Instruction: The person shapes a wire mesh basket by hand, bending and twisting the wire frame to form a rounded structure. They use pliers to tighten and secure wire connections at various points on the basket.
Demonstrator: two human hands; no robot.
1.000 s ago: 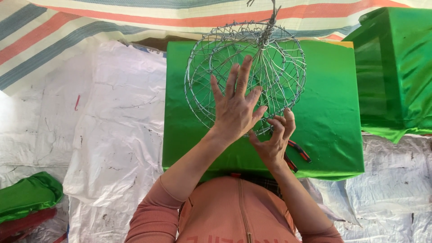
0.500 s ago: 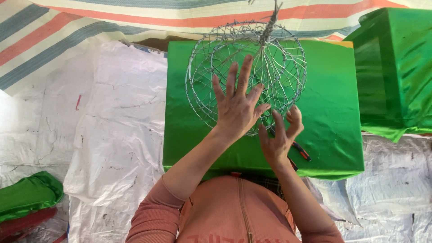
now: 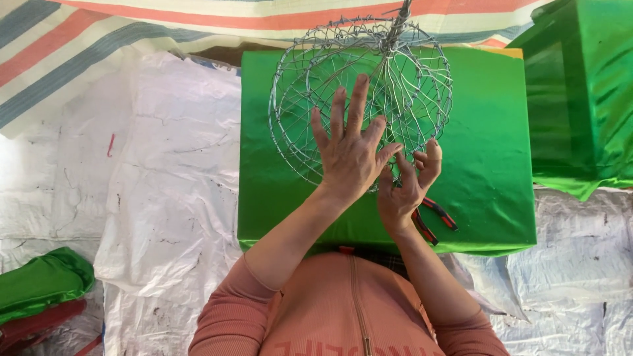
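My left hand (image 3: pixel 349 155) lies spread flat on the wire frame (image 3: pixel 359 99) at the green box's (image 3: pixel 488 165) far edge; my right hand (image 3: pixel 405 191) pinches its lower wires, shaping them; next calls for firm bending.

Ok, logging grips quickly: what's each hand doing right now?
Left hand: open, fingers spread flat against the wire frame.
Right hand: fingers curled, pinching the frame's wire.
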